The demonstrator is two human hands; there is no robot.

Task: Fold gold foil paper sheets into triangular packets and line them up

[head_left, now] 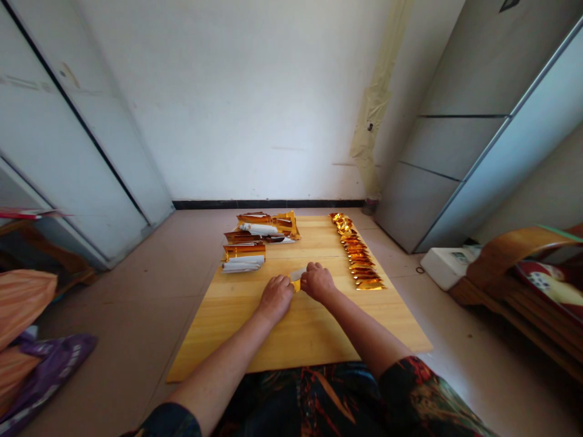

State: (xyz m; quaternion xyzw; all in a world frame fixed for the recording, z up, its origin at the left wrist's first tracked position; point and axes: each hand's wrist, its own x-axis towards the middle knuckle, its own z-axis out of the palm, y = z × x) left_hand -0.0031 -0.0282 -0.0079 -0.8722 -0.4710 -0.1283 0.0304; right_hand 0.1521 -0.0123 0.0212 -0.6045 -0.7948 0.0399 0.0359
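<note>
Head view: I see one gold-and-white paper piece (297, 281) pinched between the curled fingertips of left hand (276, 297) and right hand (318, 281); rightward, a row of folded gold-foil pieces (357, 252) looks finished; beyond the left, foil-and-paper stacks (245, 260) look unworked.

Desk (310, 340): light wood, flat top. 2 groups on it: gold foil sheets (246, 249) and white paper (243, 264) piled far left; folded foil packets (359, 258) overlapping in 1 row along right side.
</note>
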